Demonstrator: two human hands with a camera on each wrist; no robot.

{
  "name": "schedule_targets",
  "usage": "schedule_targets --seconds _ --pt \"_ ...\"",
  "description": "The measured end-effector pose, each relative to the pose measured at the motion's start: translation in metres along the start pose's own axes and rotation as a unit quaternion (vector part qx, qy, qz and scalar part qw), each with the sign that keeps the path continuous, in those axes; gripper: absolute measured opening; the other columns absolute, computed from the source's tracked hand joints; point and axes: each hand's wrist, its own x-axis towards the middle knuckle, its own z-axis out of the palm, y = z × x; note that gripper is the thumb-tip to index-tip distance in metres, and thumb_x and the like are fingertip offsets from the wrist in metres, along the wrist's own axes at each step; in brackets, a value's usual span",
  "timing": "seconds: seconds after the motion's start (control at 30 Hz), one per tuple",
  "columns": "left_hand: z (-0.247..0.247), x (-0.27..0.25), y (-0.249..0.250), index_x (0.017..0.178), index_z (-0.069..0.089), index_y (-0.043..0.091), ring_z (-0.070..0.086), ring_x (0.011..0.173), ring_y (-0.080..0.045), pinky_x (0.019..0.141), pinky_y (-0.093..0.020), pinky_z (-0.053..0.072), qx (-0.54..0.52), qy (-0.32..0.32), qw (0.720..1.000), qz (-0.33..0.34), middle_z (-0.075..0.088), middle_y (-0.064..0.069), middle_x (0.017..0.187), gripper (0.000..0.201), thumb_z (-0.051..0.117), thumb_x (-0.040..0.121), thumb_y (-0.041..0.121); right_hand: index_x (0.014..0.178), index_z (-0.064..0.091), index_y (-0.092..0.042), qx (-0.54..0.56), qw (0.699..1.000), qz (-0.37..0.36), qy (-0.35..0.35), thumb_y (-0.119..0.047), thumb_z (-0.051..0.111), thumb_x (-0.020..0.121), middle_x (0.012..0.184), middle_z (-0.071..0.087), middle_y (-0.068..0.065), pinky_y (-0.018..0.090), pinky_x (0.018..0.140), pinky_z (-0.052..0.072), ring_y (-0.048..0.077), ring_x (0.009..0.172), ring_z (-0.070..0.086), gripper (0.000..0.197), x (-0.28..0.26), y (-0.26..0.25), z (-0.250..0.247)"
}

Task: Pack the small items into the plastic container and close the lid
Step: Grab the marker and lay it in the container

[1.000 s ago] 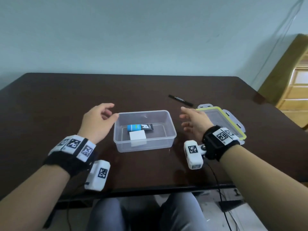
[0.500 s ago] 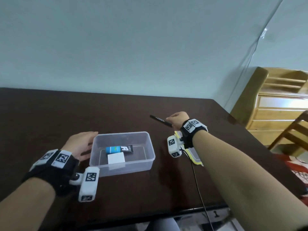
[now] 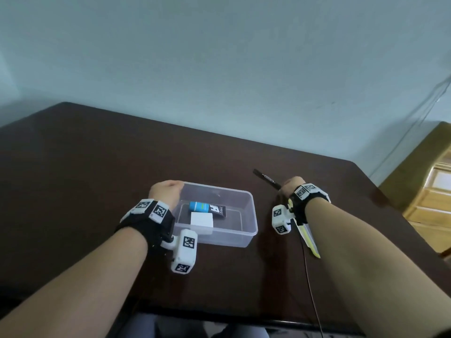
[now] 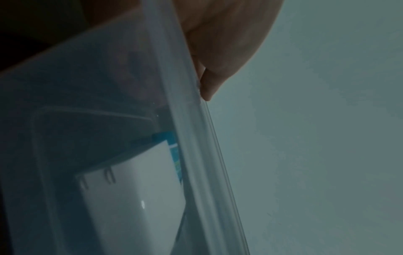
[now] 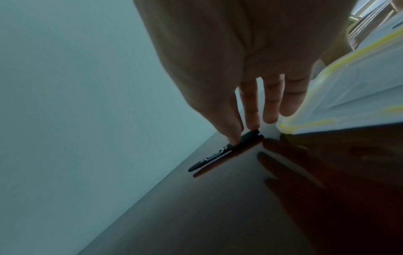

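Step in hand: the pen (image 5: 226,151) is being taken up from the table (image 3: 73,191); it is judged the last small item left outside the plastic container (image 3: 251,220).
Pen: it is lying flat on the table, its near end under the fingers (image 5: 234,136) of the right hand (image 3: 291,185), its tip reaching away past them toward the wall.
Right hand: thumb and forefinger are closed in a pinch on the near end of the pen; the other fingers are held straight just beside it and grasp nothing.
Container: open, on the table; one corner of its rim is gripped by the left hand (image 3: 166,195), the thumb being pressed against the rim in the left wrist view.
Contents: a blue and black packet (image 3: 207,208) and a white box (image 3: 202,219) are lying inside, touching each other, just below the left fingers.
Lid: the yellow-edged lid (image 5: 348,96) is lying on the table just beside the right fingers, mostly hidden under the right forearm in the head view.
Next move: the pen is to be lifted clear of the table, carried over the container and laid inside; the lid is then to be fetched and pressed on.
Change: a second ago both hands were held open beside the container and the pen lay untouched; since then the pen has been reached and pinched, and the rim has been gripped.
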Motion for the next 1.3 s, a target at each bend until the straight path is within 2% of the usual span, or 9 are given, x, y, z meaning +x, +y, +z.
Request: schedule_targets --seconds 0.07,0.23,0.37,0.5,0.67,0.87,1.03,1.13,1.3 --pt "0.002 0.006 -0.002 0.075 0.071 0.027 0.071 0.106 -0.033 0.096 -0.049 0.055 -0.001 0.003 1.000 -0.002 0.077 -0.006 0.107 0.013 0.068 0.087 0.028 0.082 0.076 -0.012 0.008 1.000 0.010 0.012 -0.027 0.074 0.066 0.073 0.075 0.003 0.032 0.071 0.060 0.024 0.067 0.071 0.022 0.025 0.004 0.009" --pt "0.005 0.012 0.000 0.081 0.072 0.027 0.070 0.108 -0.034 0.097 -0.049 0.054 -0.004 -0.001 1.000 0.007 0.077 -0.006 0.106 0.009 0.067 0.088 0.031 0.078 0.069 -0.012 0.013 0.999 0.012 0.028 -0.022 0.072 0.066 0.075 0.072 0.006 0.040 0.079 0.059 0.027 0.069 0.069 0.016 0.024 -0.001 0.014" --pt "0.007 0.016 0.000 0.096 0.073 0.025 0.070 0.102 -0.026 0.096 -0.043 0.055 -0.005 -0.012 1.000 0.002 0.075 -0.005 0.107 0.010 0.065 0.091 0.030 0.092 0.072 -0.007 0.019 0.999 0.019 0.042 -0.016 0.069 0.082 0.080 0.069 0.008 0.030 0.065 0.050 0.026 0.067 0.063 0.014 0.012 -0.008 0.013" --pt "0.009 0.021 -0.003 0.113 0.074 0.015 0.070 0.102 -0.025 0.097 -0.043 0.054 -0.006 -0.010 1.000 0.009 0.074 -0.006 0.104 0.026 0.065 0.092 0.026 0.101 0.076 -0.006 0.053 0.997 0.018 0.060 -0.016 0.071 0.083 0.093 0.074 0.010 0.032 0.074 0.057 0.028 0.082 0.069 0.021 0.014 -0.007 0.012" --pt "0.009 0.019 -0.004 0.106 0.075 0.016 0.070 0.101 -0.026 0.097 -0.043 0.054 -0.006 -0.009 1.000 0.021 0.075 -0.005 0.101 0.020 0.065 0.092 0.025 0.109 0.078 -0.010 0.141 0.986 -0.035 0.088 -0.017 0.072 0.084 0.109 0.076 0.010 0.029 0.088 0.053 0.027 0.099 0.070 0.026 0.002 -0.010 -0.006" --pt "0.002 0.014 0.000 0.078 0.074 0.028 0.072 0.097 -0.027 0.093 -0.042 0.056 0.039 -0.015 0.998 0.043 0.077 0.001 0.095 0.015 0.065 0.090 0.029 0.107 0.078 -0.013 0.229 0.943 -0.219 0.103 -0.021 0.075 0.084 0.095 0.072 0.001 0.013 0.070 0.043 0.013 0.089 0.065 0.025 -0.051 -0.045 -0.035" --pt "-0.005 0.005 0.004 0.069 0.074 0.028 0.072 0.087 -0.024 0.085 -0.033 0.057 0.055 -0.017 0.997 0.043 0.079 -0.003 0.094 0.019 0.067 0.087 0.026 0.103 0.079 -0.017 0.128 0.939 -0.319 0.023 -0.023 0.075 0.084 0.089 0.071 -0.004 0.011 0.066 0.042 0.008 0.080 0.062 0.021 -0.100 -0.062 -0.031" --pt "-0.009 -0.004 0.006 0.084 0.078 0.024 0.072 0.087 -0.024 0.075 -0.028 0.054 0.073 -0.016 0.996 0.044 0.078 -0.001 0.093 0.016 0.064 0.089 0.025 0.105 0.080 -0.017 0.027 0.938 -0.341 -0.050 -0.022 0.075 0.084 0.086 0.071 -0.008 0.012 0.065 0.043 0.000 0.070 0.059 0.022 -0.116 -0.065 -0.014" --pt "-0.016 -0.011 0.008 0.087 0.078 0.024 0.066 0.067 -0.020 0.056 -0.023 0.047 0.085 -0.032 0.995 0.038 0.078 -0.005 0.090 0.018 0.062 0.092 0.019 0.100 0.080 -0.022 -0.073 0.936 -0.339 -0.062 -0.025 0.075 0.083 0.080 0.066 -0.016 0.023 0.073 0.045 0.009 0.080 0.061 0.018 -0.124 -0.079 0.004"
